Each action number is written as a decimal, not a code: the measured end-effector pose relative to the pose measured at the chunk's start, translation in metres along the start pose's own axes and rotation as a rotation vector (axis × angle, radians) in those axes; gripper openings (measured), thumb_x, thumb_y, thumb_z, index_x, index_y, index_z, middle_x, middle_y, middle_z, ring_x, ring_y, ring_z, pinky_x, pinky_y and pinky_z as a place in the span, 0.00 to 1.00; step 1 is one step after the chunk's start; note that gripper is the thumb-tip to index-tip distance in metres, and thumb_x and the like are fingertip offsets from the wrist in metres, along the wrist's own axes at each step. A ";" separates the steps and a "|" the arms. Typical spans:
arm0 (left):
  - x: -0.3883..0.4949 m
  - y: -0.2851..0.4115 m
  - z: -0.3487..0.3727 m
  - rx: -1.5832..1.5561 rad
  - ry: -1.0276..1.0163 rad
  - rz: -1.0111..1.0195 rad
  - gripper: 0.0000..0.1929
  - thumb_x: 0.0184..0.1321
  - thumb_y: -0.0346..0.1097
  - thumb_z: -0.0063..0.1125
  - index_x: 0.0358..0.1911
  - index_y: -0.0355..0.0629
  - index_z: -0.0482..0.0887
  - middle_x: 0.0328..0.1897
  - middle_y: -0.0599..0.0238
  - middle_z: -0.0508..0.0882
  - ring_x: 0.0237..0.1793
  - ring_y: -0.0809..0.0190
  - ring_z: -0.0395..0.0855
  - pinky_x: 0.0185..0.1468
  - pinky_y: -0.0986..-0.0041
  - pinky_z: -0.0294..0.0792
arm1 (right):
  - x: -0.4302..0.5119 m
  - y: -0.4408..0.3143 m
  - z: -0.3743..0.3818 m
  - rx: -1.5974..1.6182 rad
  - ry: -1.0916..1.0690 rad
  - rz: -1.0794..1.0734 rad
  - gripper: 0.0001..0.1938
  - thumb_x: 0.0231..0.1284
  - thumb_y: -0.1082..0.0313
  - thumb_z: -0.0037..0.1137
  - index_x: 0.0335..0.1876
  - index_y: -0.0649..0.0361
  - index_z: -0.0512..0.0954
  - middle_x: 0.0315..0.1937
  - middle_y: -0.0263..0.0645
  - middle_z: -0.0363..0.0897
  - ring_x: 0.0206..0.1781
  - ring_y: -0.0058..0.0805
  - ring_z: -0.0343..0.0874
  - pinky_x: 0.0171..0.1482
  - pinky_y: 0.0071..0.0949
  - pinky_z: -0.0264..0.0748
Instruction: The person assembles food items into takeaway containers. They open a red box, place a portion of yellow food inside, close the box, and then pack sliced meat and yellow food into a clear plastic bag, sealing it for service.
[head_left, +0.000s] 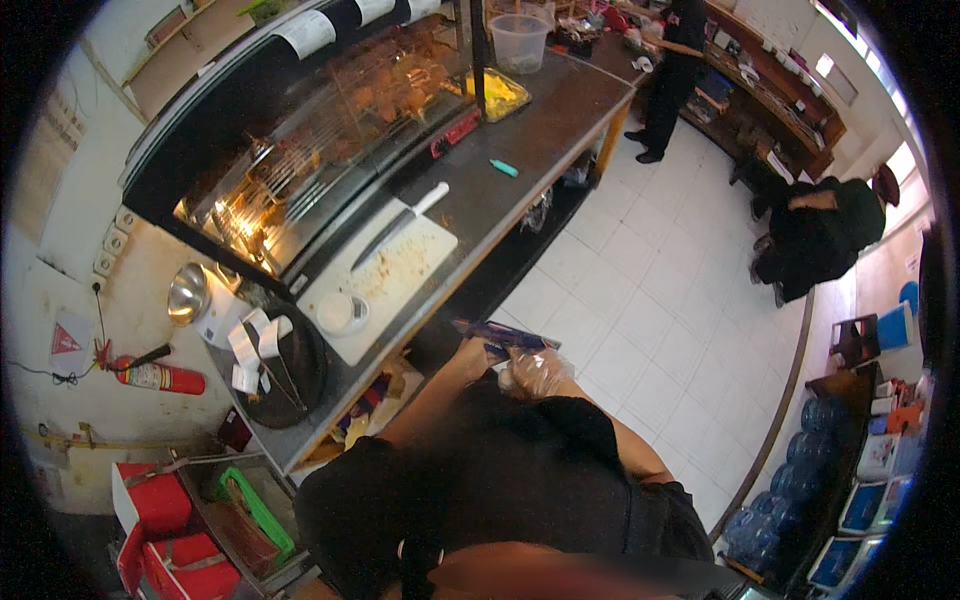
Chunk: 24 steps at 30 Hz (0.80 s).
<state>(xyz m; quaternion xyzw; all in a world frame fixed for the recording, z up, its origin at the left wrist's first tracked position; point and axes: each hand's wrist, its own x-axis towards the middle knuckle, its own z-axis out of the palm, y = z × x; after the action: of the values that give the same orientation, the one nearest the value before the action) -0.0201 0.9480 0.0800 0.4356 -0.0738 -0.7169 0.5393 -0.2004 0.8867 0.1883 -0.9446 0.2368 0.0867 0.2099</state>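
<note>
My left hand, bare, grips the near left part of a long dark blue box in front of my chest. Over my right hand is a clear plastic glove; it is at the box's right end, its fingers closed against it. On the counter beyond, a white cutting board with brown crumbs bears a large knife with a white handle and a small round white scale. A teal marker-like object lies farther along the counter.
A lit glass display case with food stands behind the board. Left are a round black tray with tongs and paper, and a fire extinguisher on the wall. Two people in dark clothes, one standing, one bent over, are across the tiled floor.
</note>
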 end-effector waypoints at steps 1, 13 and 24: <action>0.015 0.011 -0.002 -0.109 0.148 0.056 0.16 0.65 0.24 0.56 0.56 0.43 0.75 0.49 0.59 0.82 0.47 0.58 0.84 0.46 0.64 0.80 | 0.013 0.012 -0.013 0.016 -0.069 -0.008 0.21 0.62 0.53 0.57 0.55 0.58 0.79 0.49 0.49 0.84 0.52 0.46 0.84 0.54 0.41 0.79; 0.047 0.168 0.018 0.697 0.397 0.712 0.26 0.65 0.37 0.65 0.63 0.39 0.69 0.51 0.60 0.82 0.50 0.64 0.81 0.49 0.69 0.78 | 0.175 0.114 -0.091 1.115 0.019 0.093 0.29 0.63 0.41 0.60 0.55 0.63 0.80 0.44 0.46 0.85 0.49 0.34 0.83 0.52 0.34 0.77; 0.109 0.197 0.032 0.378 1.061 0.877 0.27 0.60 0.57 0.65 0.50 0.40 0.81 0.39 0.58 0.86 0.38 0.62 0.85 0.41 0.69 0.76 | 0.311 0.114 -0.143 0.823 -0.268 -0.526 0.26 0.59 0.47 0.63 0.54 0.60 0.80 0.48 0.47 0.84 0.51 0.39 0.82 0.55 0.36 0.77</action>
<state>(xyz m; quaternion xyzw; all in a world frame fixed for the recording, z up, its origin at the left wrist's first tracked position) 0.0922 0.7648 0.1534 0.7420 -0.0925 -0.1002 0.6564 0.0253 0.6051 0.1938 -0.7919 -0.0238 0.0508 0.6081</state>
